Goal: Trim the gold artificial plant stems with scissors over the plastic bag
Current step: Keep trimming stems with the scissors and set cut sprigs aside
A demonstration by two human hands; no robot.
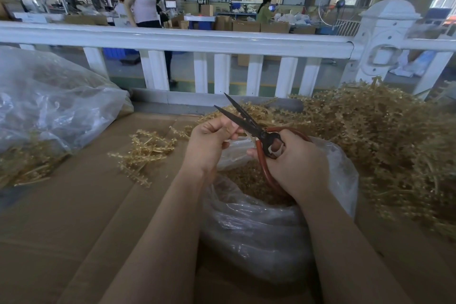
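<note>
Here, the right hand [297,163] grips the red-handled scissors with dark metal blades [249,126], fingers curled through the large red loops, and the blades stand parted, pointing up and away toward the white railing [172,41]. The left hand [212,142] is curled just beside the blades, its thumb and fingers pinched together at the lower blade; whether a stem sits in that pinch I cannot tell. Both hands hang above the open clear plastic bag [259,224], which holds gold trimmings. A small bunch of gold artificial plant stems [145,149] lies on the brown cardboard tabletop [74,205] to the left, and a big heap of gold stems [385,138] fills the right side. A second crumpled clear plastic bag [49,103] sits far left.
</note>
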